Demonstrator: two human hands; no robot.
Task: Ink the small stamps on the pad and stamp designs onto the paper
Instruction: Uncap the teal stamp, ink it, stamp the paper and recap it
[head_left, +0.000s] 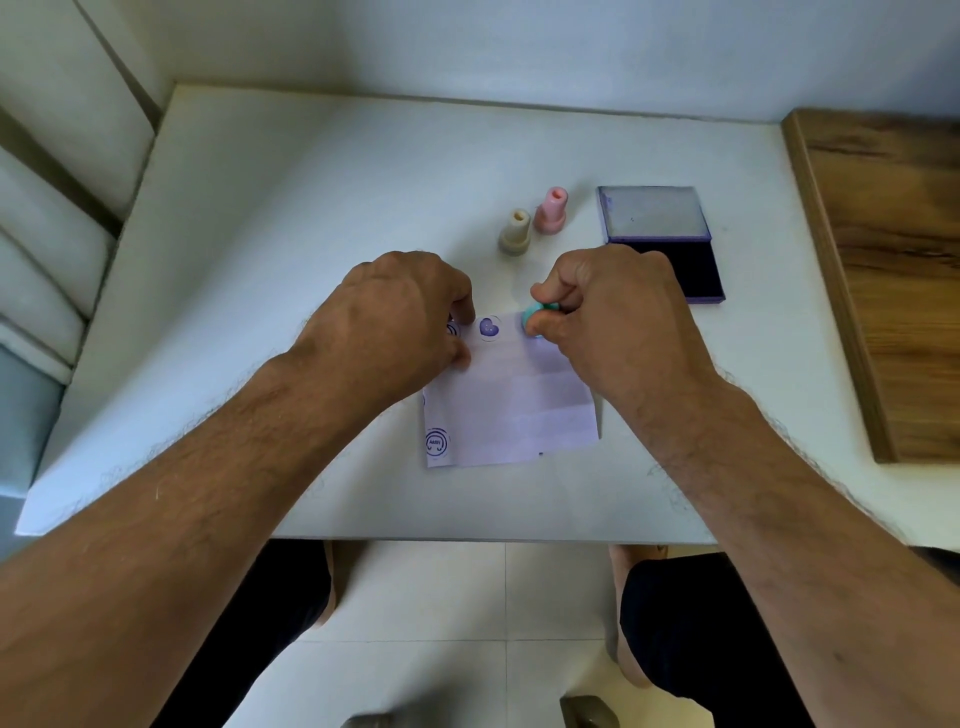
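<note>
On a white table, the right hand grips a teal stamp set on the far right corner of the paper. The left hand holds down the paper's far left corner. A purple heart print lies between them. Beyond stand a beige stamp and a pink stamp, beside the open ink pad.

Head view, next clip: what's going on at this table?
A person is stamping a sheet of paper. The right hand presses a teal stamp onto its top edge, while the left hand holds it down. A heart print shows between them. Two more stamps and the open ink pad sit behind.
</note>
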